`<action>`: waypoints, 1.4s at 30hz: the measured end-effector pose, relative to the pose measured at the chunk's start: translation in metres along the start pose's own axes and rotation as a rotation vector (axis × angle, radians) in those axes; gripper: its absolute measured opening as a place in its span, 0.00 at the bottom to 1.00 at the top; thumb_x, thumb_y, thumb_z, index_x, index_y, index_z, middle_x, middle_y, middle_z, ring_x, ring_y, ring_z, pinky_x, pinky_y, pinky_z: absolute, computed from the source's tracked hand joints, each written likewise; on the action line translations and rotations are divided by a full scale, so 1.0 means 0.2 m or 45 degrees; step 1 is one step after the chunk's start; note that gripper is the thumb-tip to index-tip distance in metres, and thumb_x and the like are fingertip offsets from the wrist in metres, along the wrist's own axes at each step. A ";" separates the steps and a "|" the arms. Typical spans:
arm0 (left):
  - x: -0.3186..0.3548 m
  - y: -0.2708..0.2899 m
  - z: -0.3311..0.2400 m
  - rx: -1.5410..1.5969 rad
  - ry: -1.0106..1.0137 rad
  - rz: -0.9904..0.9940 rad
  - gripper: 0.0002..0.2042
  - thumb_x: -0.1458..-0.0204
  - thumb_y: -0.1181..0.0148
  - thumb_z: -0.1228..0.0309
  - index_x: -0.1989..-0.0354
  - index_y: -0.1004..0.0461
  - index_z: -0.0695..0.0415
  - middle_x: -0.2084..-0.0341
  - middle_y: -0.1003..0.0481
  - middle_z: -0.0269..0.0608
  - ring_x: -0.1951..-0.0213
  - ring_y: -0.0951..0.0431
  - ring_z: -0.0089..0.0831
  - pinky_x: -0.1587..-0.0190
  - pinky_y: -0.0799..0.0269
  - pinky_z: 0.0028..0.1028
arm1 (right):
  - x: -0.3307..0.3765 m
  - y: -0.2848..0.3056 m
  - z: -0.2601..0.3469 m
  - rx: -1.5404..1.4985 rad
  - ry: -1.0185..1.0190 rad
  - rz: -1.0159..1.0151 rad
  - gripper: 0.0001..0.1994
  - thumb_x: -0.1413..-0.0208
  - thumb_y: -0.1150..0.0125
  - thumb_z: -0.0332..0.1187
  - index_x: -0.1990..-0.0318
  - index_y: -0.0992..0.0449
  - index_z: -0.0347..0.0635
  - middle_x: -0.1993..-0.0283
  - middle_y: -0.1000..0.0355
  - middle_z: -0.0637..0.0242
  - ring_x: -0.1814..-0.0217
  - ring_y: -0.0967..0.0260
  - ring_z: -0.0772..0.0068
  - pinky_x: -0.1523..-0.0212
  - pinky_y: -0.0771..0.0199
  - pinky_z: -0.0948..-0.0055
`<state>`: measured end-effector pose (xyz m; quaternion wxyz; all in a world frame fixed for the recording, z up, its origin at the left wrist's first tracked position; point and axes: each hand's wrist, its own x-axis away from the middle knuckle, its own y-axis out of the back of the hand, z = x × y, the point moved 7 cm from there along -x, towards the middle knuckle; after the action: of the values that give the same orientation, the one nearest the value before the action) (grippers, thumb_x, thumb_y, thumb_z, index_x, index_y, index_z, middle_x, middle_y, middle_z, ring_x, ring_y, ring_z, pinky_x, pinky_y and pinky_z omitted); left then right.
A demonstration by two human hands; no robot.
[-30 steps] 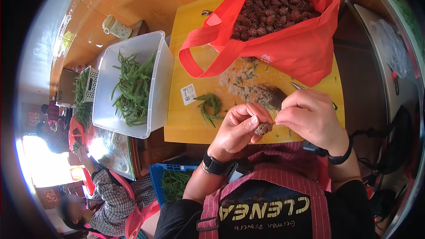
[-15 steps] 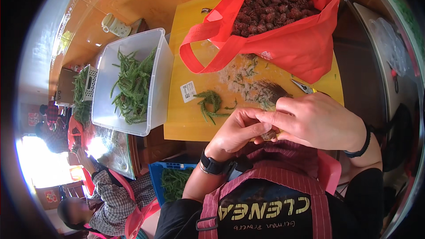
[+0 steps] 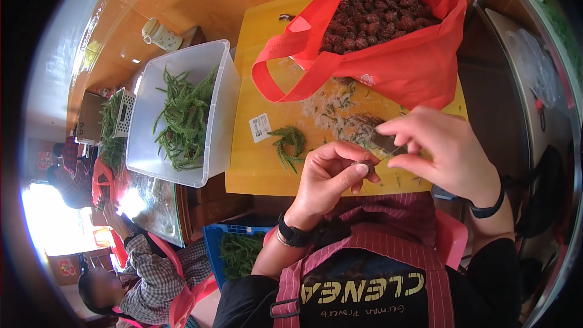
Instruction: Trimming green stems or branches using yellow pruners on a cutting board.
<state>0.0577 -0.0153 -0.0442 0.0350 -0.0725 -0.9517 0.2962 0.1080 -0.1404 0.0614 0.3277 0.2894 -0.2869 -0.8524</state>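
Observation:
Pinched between the thumb and fingers of my left hand [image 3: 331, 179] is a small brown piece, seemingly a pine cone [image 3: 366, 167], mostly hidden by the fingertips. My right hand [image 3: 446, 152] hovers to its right, thumb and fingers apart, over a bundle of thin dark wire-like stems [image 3: 384, 136]. No object shows clearly in its fingers. A curled green artificial pine sprig [image 3: 290, 146] lies left of my hands on the yellow table [image 3: 246, 173]. Beyond my hands, a red bag [image 3: 401, 64] is filled with dark reddish-brown pine cones [image 3: 370, 18].
Left of the table stands a clear plastic bin [image 3: 209, 140] with green sprigs. A white label [image 3: 260, 127] and scattered whitish bits [image 3: 331, 106] lie on the tabletop. A blue crate [image 3: 214, 246] of greenery sits low left, near a seated person in a checked shirt [image 3: 155, 267].
My hands have come apart. The right one has moved off the small brown piece and its fingers have spread, while the left keeps its pinch. The pliers are now hidden behind my right hand.

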 end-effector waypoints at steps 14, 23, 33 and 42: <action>-0.03 -0.02 0.00 0.179 -0.106 0.039 0.05 0.48 0.47 0.78 0.62 0.30 0.62 0.65 0.26 0.47 0.69 0.23 0.32 0.76 0.31 0.18 | 0.10 -0.19 -0.18 -0.856 -0.126 -0.367 0.02 0.50 0.42 0.22 0.70 0.29 0.34 0.64 0.28 0.60 0.61 0.29 0.76 0.61 0.30 0.79; -0.03 -0.03 0.02 0.249 0.052 0.068 0.05 0.47 0.48 0.78 0.63 0.30 0.62 0.67 0.26 0.45 0.71 0.23 0.29 0.77 0.32 0.17 | 0.10 -0.29 -0.23 -1.330 -0.339 -0.135 0.07 0.51 0.39 0.27 0.67 0.30 0.35 0.55 0.32 0.55 0.56 0.31 0.73 0.57 0.30 0.75; -0.02 -0.05 0.02 0.288 0.086 0.167 0.05 0.48 0.46 0.78 0.62 0.30 0.62 0.69 0.26 0.45 0.71 0.23 0.29 0.77 0.31 0.16 | 0.11 -0.29 -0.22 -1.422 -0.176 -0.196 0.07 0.54 0.37 0.26 0.69 0.28 0.35 0.59 0.30 0.57 0.59 0.31 0.71 0.58 0.30 0.75; -0.02 -0.06 0.00 0.198 0.052 0.177 0.06 0.49 0.45 0.79 0.63 0.30 0.62 0.68 0.26 0.44 0.69 0.23 0.28 0.76 0.31 0.16 | 0.11 -0.29 -0.23 -1.401 -0.163 -0.233 0.08 0.54 0.36 0.29 0.73 0.30 0.36 0.61 0.31 0.57 0.60 0.32 0.71 0.59 0.30 0.76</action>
<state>0.0599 -0.0265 -0.0381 0.0394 -0.1414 -0.9177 0.3692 0.1025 -0.1341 -0.0159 0.3371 0.0470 0.2071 -0.9172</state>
